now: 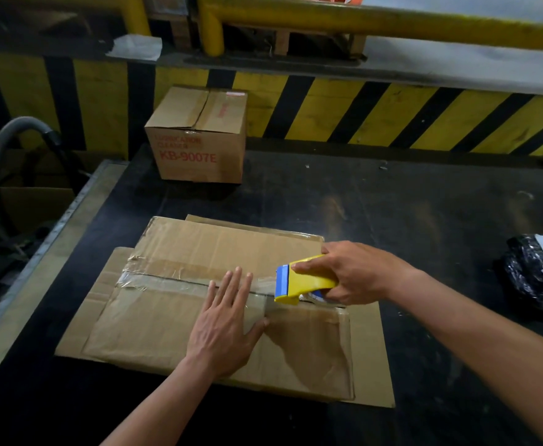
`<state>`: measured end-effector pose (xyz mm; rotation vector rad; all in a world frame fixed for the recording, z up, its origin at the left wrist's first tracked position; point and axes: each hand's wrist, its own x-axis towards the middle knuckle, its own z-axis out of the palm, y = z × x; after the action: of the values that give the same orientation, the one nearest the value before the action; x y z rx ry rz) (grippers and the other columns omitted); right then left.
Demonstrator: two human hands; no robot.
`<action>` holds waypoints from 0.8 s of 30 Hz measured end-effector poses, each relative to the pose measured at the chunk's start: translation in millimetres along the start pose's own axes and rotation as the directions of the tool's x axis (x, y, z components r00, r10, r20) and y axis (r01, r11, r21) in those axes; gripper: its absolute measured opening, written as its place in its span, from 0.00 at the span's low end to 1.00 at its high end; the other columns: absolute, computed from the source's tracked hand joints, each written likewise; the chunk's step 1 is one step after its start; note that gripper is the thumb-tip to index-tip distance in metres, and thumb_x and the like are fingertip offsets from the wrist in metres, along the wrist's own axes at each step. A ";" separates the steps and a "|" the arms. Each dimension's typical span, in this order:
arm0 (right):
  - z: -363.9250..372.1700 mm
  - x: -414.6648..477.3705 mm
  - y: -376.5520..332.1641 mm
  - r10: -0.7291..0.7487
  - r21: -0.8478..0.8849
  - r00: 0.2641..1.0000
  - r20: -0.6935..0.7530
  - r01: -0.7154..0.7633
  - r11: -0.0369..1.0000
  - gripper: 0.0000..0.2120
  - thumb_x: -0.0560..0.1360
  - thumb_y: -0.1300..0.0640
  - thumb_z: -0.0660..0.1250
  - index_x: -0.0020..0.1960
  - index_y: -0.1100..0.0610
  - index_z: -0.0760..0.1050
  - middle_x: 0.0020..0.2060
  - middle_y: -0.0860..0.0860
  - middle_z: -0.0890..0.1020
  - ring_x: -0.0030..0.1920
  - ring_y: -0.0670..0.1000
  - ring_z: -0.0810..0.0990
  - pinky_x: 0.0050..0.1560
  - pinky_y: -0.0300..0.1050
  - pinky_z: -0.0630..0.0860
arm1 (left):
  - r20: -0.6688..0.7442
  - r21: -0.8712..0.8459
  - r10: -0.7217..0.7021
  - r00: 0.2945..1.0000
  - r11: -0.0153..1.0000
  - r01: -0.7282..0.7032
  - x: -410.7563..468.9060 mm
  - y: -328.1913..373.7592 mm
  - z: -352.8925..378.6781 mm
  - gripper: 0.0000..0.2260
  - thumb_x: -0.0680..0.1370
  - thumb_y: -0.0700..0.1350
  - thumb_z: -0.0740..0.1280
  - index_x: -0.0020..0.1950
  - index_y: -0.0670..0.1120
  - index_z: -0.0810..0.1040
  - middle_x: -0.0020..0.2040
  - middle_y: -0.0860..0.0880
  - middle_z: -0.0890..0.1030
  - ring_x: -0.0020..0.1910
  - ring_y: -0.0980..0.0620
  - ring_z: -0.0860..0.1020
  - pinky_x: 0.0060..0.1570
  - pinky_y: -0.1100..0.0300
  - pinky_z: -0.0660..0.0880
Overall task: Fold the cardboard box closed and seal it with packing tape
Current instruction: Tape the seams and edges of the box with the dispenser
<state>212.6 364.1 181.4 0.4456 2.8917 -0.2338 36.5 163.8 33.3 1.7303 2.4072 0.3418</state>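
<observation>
Far left, beyond the bench edge: a grey hose (pixel 16 146) curves upward. The bench (pixel 392 204) has a dark, scuffed top. At its far left-centre stands a small carton (pixel 199 136), closed, printed in red "KB-9007E".

Near centre, the cardboard box (pixel 199 246) lies low on the bench with its flaps folded shut, meeting at a seam that runs left to right. It rests on a larger cardboard sheet (pixel 370 349), which shows past it on the left and right. Clear packing tape (pixel 167 280) covers the seam from the box's left edge to the dispenser; it is wrinkled at the left end.

The left grip (pixel 228 320) is open, lying flat on the near flap with straight fingers, fingertips over the taped seam. Just right of it, the yellow tape dispenser (pixel 302 281), blue-edged, sits on the seam. The right grip (pixel 354 272) is closed round the dispenser's body.

Right edge of the bench: a crumpled black plastic bag (pixel 534 275). A hazard-striped wall (pixel 392 114) stands behind the bench.
</observation>
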 end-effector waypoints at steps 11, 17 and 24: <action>30.4 0.2 10.5 0.043 0.091 0.995 0.085 -0.051 0.995 0.31 0.75 0.39 0.66 0.76 0.34 0.59 0.53 0.49 0.73 0.53 0.49 0.71 0.51 0.47 0.74 | 0.124 0.108 -0.024 0.992 0.994 0.011 5.0 3.0 -1.5 0.37 0.81 0.70 0.40 0.83 0.50 0.38 0.82 0.50 0.36 0.80 0.51 0.32 0.80 0.48 0.36; 20.6 -18.6 34.2 0.095 0.069 0.993 0.065 -0.099 0.993 0.29 0.73 0.37 0.66 0.73 0.32 0.63 0.49 0.46 0.72 0.51 0.47 0.72 0.49 0.44 0.71 | 0.162 0.114 -0.033 0.986 0.993 0.015 5.7 5.2 -3.7 0.37 0.81 0.69 0.40 0.83 0.49 0.38 0.82 0.49 0.35 0.80 0.51 0.32 0.80 0.48 0.35; 35.5 -30.4 32.9 0.123 0.012 0.991 0.060 -0.124 0.992 0.29 0.74 0.35 0.63 0.74 0.34 0.62 0.47 0.46 0.69 0.52 0.50 0.74 0.48 0.47 0.73 | 0.189 0.139 -0.016 0.982 0.990 -0.011 13.7 30.5 -15.4 0.34 0.83 0.59 0.45 0.82 0.43 0.38 0.82 0.43 0.35 0.81 0.45 0.34 0.79 0.43 0.36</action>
<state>257.6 380.0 149.9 0.6077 2.7943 -0.2456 55.9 184.7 56.6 1.7278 2.3444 0.0061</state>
